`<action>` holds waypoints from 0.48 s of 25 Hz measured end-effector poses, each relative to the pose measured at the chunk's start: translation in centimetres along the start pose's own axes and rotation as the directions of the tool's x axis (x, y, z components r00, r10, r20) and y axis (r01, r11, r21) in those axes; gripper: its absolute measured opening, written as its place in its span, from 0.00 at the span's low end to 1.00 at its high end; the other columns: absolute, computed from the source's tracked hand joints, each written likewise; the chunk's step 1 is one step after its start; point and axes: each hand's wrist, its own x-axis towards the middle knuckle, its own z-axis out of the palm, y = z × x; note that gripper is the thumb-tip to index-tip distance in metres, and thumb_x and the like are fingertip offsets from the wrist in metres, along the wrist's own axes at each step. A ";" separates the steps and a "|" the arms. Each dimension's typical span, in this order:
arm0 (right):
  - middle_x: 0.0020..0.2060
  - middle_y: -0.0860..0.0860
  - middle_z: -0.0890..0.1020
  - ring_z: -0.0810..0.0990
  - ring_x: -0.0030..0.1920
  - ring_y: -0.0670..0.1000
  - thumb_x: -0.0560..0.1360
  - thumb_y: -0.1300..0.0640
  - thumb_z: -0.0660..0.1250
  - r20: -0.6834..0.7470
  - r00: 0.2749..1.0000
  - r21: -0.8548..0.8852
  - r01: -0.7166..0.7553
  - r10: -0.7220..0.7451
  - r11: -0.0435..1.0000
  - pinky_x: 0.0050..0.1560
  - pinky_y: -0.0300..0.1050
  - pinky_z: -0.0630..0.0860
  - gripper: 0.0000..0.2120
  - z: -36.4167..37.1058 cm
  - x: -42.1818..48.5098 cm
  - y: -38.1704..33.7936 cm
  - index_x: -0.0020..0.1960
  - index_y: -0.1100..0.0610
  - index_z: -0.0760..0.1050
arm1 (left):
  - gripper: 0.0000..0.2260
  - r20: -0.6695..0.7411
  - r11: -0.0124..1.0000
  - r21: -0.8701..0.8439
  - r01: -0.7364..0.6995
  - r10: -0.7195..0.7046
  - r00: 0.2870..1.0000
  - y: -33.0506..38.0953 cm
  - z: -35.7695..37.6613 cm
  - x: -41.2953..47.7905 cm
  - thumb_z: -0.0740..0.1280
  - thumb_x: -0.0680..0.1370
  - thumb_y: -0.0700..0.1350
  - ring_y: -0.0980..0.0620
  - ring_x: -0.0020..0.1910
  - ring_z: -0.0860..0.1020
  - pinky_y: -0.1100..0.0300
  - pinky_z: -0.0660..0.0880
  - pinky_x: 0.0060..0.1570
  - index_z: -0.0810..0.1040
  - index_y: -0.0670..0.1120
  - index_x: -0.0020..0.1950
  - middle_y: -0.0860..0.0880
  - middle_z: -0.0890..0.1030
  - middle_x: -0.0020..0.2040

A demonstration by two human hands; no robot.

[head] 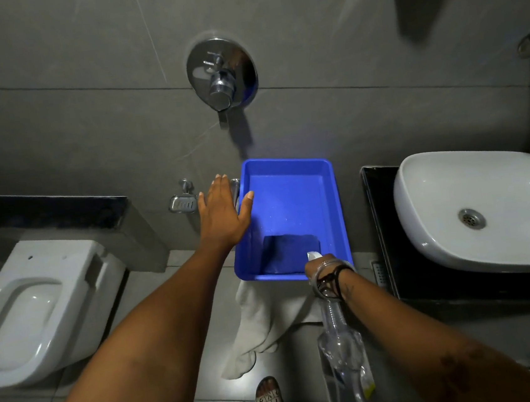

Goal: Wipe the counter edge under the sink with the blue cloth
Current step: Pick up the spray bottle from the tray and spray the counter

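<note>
A dark blue cloth (290,252) lies folded in the near end of a bright blue tray (288,182). My left hand (224,213) is spread flat, fingers apart, against the tray's left rim and holds nothing. My right hand (321,265) is at the tray's near right corner, just beside the cloth. It is curled downward, mostly hidden behind the wrist with its bangles, and grips the head of a clear spray bottle (342,356), which hangs below my forearm. The white sink (487,210) sits on a black counter (380,221) to the right.
A white towel (256,319) hangs from under the tray. A toilet (39,306) stands at the left, with a metal soap dish (184,204) on the grey wall beside my left hand. A wall mixer tap (221,74) is above the tray. My sandalled foot (269,396) is on the floor tiles.
</note>
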 end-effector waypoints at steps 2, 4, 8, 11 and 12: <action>0.50 0.51 0.77 0.73 0.47 0.52 0.78 0.55 0.60 0.010 0.999 0.015 0.051 -0.051 0.999 0.47 0.42 0.67 0.20 -0.9 -0.4 -0.8 0.66 0.63 0.70 | 0.33 0.003 1.000 0.002 -0.018 0.018 1.000 0.1 -0.1 0.3 0.54 0.81 0.62 0.46 0.80 0.57 0.42 0.47 0.79 0.57 0.43 0.79 0.43 0.60 0.80; 0.41 0.55 0.78 0.76 0.43 0.56 0.75 0.59 0.61 -0.079 0.984 0.190 0.173 -0.161 0.966 0.45 0.47 0.73 0.15 -2.4 -2.3 -2.9 0.60 0.59 0.75 | 0.33 0.025 0.999 -0.009 -0.038 0.038 0.999 0.8 -0.3 1.0 0.53 0.81 0.62 0.46 0.80 0.57 0.42 0.47 0.79 0.58 0.43 0.79 0.43 0.60 0.80; 0.35 0.51 0.79 0.77 0.37 0.53 0.69 0.63 0.64 -0.236 0.899 0.306 0.429 -0.369 0.850 0.40 0.45 0.73 0.06 -9.0 -6.7 -8.2 0.41 0.54 0.78 | 0.33 0.041 0.998 -0.056 -0.010 0.012 0.999 3.0 -2.2 4.9 0.52 0.82 0.62 0.45 0.80 0.58 0.42 0.48 0.79 0.59 0.42 0.79 0.42 0.60 0.80; 0.36 0.51 0.79 0.75 0.35 0.51 0.67 0.66 0.63 -0.393 0.844 0.376 0.509 -0.364 0.774 0.34 0.40 0.72 0.11 -15.9 -6.6 -12.4 0.42 0.53 0.79 | 0.33 0.008 0.995 -0.015 -0.097 0.097 0.995 4.4 -4.7 8.1 0.50 0.81 0.64 0.46 0.80 0.58 0.42 0.48 0.79 0.59 0.44 0.79 0.43 0.61 0.80; 0.37 0.51 0.79 0.74 0.35 0.51 0.67 0.67 0.63 -0.455 0.823 0.407 0.532 -0.341 0.743 0.32 0.38 0.71 0.13 -17.5 -5.8 -13.6 0.45 0.55 0.80 | 0.33 -0.003 0.993 0.006 -0.121 0.121 0.993 4.6 -5.3 8.7 0.49 0.81 0.64 0.47 0.80 0.57 0.42 0.48 0.79 0.59 0.44 0.79 0.43 0.60 0.80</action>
